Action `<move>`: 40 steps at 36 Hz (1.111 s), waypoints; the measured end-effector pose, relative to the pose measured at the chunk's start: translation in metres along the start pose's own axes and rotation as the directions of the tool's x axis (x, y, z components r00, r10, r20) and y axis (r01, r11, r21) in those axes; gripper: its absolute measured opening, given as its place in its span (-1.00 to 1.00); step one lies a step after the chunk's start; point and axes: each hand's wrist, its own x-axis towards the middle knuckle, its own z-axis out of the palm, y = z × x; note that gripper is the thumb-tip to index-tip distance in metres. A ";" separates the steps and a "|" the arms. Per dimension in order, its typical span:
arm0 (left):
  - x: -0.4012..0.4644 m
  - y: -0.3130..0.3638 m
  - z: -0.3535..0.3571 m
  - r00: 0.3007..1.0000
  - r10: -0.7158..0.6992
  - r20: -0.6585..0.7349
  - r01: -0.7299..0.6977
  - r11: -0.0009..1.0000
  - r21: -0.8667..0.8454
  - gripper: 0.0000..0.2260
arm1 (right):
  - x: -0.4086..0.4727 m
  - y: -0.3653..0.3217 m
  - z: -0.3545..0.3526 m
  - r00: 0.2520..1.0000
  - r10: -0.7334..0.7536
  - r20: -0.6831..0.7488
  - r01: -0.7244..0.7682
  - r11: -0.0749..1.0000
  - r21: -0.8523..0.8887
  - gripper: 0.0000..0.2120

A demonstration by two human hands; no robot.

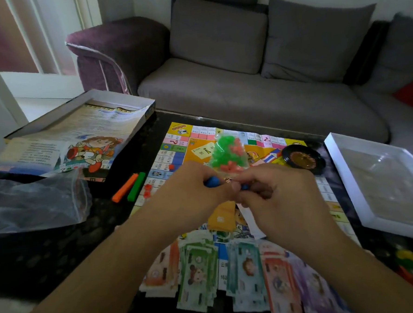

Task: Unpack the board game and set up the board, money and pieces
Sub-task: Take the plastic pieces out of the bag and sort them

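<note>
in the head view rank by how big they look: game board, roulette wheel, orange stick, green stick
1. game board, by far the largest
2. roulette wheel
3. orange stick and green stick: they look about alike, so no ranking between them

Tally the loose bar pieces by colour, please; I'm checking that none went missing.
Orange bar: 1
Green bar: 1
Blue bar, pinched between the left hand and right hand: 1
Total: 3 in view; the hands may hide more.
</note>
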 end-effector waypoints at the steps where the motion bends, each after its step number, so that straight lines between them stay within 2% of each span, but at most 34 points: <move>1: 0.000 0.001 0.002 1.000 -0.005 -0.012 0.005 1.000 -0.031 -0.68 | 0.000 0.001 -0.002 1.000 0.028 0.003 -0.028 0.999 0.022 -0.73; 4: -0.001 0.005 0.004 0.999 -0.032 -0.019 0.029 0.988 -0.153 -0.80 | -0.001 0.004 -0.008 0.994 0.112 -0.007 -0.109 0.978 0.176 -0.67; 9: 0.000 0.011 0.007 0.997 -0.071 -0.006 0.066 0.953 -0.295 -0.85 | -0.003 0.007 -0.019 0.979 0.206 0.009 -0.188 0.874 0.447 -0.78; 13: -0.002 0.013 0.012 0.998 -0.059 -0.007 0.052 0.930 -0.363 -0.84 | -0.004 0.005 -0.024 0.978 0.207 0.012 -0.181 0.826 0.534 -0.79; 20: -0.008 0.018 0.017 0.994 0.031 -0.107 -0.062 0.952 -0.300 -0.86 | -0.005 0.001 -0.025 0.969 0.242 0.039 -0.210 0.737 0.642 -0.79; 26: -0.011 0.016 0.019 0.964 0.145 -0.222 -0.177 0.975 -0.135 -0.85 | -0.007 -0.002 -0.022 0.963 0.253 -0.090 -0.145 0.771 0.620 -0.76; 35: -0.012 0.013 0.023 0.947 0.222 -0.234 -0.252 0.962 -0.105 -0.86 | -0.007 -0.005 -0.010 0.947 0.321 -0.030 -0.198 0.652 0.732 -0.80; 40: -0.012 0.012 0.027 0.946 0.215 -0.242 -0.245 0.965 -0.099 -0.89 | -0.007 -0.005 -0.010 0.936 0.350 0.016 -0.241 0.610 0.755 -0.82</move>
